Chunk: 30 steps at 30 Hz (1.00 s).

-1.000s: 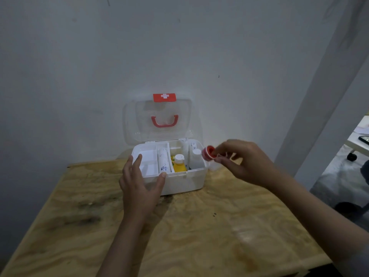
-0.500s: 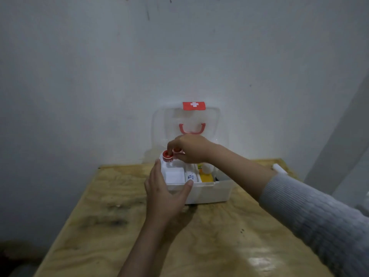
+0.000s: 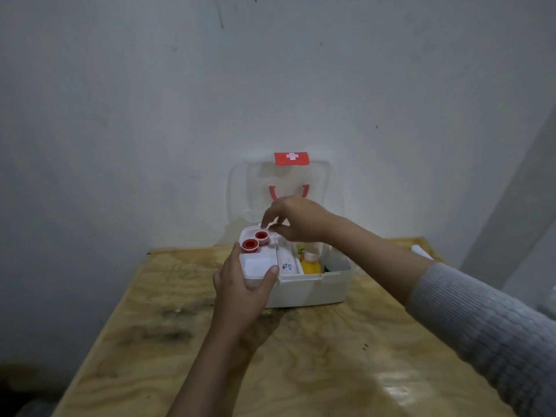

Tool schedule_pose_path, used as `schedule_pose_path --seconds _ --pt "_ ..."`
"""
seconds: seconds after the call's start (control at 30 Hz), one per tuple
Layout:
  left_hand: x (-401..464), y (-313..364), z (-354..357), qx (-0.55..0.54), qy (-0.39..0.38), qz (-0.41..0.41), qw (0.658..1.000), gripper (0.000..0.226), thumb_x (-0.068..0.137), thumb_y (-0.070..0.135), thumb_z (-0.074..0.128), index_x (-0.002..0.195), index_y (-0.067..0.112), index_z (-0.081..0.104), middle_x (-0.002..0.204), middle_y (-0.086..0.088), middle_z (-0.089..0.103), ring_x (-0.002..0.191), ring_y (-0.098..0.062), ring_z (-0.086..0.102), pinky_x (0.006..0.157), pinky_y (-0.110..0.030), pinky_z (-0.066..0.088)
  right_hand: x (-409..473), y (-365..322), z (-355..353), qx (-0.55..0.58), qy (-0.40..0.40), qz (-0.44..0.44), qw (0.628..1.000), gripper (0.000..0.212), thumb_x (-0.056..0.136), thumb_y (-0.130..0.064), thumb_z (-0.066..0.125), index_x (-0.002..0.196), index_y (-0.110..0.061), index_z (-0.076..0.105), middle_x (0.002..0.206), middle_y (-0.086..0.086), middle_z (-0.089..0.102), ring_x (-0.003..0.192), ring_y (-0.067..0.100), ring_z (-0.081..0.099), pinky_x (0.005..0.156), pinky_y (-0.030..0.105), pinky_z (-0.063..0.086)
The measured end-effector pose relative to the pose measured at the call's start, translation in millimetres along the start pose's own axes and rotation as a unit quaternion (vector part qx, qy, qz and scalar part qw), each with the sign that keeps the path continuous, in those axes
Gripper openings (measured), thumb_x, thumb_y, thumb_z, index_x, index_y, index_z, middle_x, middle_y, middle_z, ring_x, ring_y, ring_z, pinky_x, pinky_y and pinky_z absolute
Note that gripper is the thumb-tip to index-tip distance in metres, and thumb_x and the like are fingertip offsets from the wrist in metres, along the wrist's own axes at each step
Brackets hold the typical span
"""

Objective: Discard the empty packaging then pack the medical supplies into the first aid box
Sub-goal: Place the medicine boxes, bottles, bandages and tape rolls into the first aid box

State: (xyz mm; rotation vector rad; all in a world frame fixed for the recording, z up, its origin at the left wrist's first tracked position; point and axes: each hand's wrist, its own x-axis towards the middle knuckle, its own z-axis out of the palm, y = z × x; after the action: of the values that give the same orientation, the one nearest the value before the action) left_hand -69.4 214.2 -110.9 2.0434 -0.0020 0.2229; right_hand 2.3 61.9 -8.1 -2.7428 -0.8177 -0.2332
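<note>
Single head-worn wide-angle view being taken from above, facing forward and down across wooden table [image 3: 301, 356] toward wall [image 3: 150, 115]. First aid box [image 3: 313, 287] being framed near centre, close range. No second view being given.

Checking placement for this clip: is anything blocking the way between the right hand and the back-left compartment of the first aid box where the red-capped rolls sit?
Nothing visible does. The lid stands open behind, and the right hand hovers just above the two red-capped rolls lying in the back-left compartment of the first aid box. The left hand grips the front-left corner, off that path.
</note>
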Motion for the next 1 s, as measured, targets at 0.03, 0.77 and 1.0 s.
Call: schedule_pose_path --seconds 0.03,0.77,1.0 --pt "0.8 -1.2 0.5 -0.001 -0.002 -0.005 1.0 0.085 0.074 0.059 0.062 0.144 0.039 0.018 0.148 0.002 0.028 0.135 -0.024 0.029 0.101 -0.047 0.04 -8.8 3.4 -7.5 0.003 0.021 0.006 1.0 0.018 0.085 -0.014 0.063 0.1 -0.015 0.071 0.102 0.005 0.07 0.084 0.014 0.064 0.075 0.033 0.056" --pt "1.7 -5.6 3.8 -0.039 -0.016 -0.022 0.999 0.094 0.06 0.066 0.058 0.142 0.043 0.019 0.15 -0.004 0.031 0.132 -0.029 0.038 0.096 -0.053 0.046 -226.4 172.0 26.2 0.053 0.201 0.477 0.854 0.041 0.075 -0.04 0.068 0.108 -0.017 0.06 0.098 0.003 0.062 0.091 0.023 0.06 0.069 0.033 0.047" --pt "-0.1 -4.4 3.8 -0.055 -0.018 -0.023 0.998 0.09 0.066 0.061 0.062 0.143 0.041 0.021 0.149 -0.003 0.032 0.13 -0.028 0.039 0.096 -0.053 0.047 -220.7 170.2 42.9 0.1 0.285 0.491 0.817 0.017 0.084 -0.031 0.057 0.091 -0.016 0.062 0.093 0.006 0.068 0.081 0.022 0.058 0.071 0.033 0.046"
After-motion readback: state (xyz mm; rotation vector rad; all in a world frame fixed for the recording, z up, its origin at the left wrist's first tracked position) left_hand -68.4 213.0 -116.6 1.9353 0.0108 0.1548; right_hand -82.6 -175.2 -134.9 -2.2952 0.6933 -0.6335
